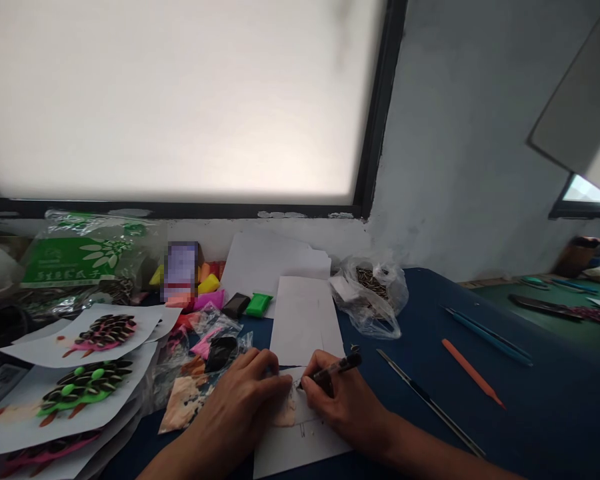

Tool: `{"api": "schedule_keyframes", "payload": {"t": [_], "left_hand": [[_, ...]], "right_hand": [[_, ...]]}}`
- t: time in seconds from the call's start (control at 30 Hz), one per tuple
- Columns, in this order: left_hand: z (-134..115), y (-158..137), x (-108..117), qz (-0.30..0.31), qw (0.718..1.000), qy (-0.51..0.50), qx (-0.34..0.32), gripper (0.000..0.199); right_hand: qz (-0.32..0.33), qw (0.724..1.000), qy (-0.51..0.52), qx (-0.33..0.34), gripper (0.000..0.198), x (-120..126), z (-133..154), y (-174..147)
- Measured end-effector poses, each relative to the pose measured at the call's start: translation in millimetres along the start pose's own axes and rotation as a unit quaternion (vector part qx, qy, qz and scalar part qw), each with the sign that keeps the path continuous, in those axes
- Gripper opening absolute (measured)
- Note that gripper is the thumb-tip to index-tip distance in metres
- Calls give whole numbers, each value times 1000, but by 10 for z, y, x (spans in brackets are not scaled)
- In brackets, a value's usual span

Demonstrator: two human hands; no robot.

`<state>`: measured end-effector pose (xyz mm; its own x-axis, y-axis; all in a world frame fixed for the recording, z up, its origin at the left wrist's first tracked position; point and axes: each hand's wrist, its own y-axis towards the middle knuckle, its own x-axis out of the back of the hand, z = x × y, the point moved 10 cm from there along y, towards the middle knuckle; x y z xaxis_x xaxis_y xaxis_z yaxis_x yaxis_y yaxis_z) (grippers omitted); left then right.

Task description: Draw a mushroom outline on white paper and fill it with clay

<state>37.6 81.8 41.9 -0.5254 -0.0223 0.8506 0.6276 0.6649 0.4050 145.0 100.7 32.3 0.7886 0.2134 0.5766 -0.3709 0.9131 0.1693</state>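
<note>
My right hand [343, 400] is closed around a dark pen [336, 368], its tip touching a small white sheet [280, 457]. Thin dark lines mark this sheet near the pen tip and lower down. Resting on the sheet's left part, my left hand [247, 393] has loosely bent fingers that press down without gripping anything I can see. A flat peach-coloured patch of clay [284, 415] shows partly under it. Beside the left wrist lies a bag of peach clay [183, 403]. A blank white sheet [307, 320] lies just beyond both hands.
Finished seed-and-clay hedgehog pictures [85, 393] are stacked at left. Behind them are a green seed bag [75, 257] and coloured clay packs [210, 285]. A plastic bag of seeds [375, 293] sits by the wall. To the right lie a metal-ended tool [430, 400], an orange tool [473, 372] and blue tools [487, 335].
</note>
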Motion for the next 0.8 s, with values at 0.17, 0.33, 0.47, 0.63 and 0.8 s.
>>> {"api": "schedule_keyframes", "payload": {"t": [0.17,0.33,0.47,0.63,0.8], "left_hand": [[-5,2,10,-8,1000,1,0,32],[-15,3,20,-17,1000,8,-7,33],[-2,3,6,-5,1000,16,-4,34],[-7,-10,20,-15,1000,12,-2,32],[-16,-6,20,-21,1000,12,-3,35]], "right_hand": [[-7,1000,-8,-1,14,24,-1,-1],[-2,1000,5,-1,14,9,-18,-1],[-26,999,35,2,15,46,-32,1],[-34,999,10,14,16,69,3,3],[-26,1000,6,9,16,42,-20,8]]}}
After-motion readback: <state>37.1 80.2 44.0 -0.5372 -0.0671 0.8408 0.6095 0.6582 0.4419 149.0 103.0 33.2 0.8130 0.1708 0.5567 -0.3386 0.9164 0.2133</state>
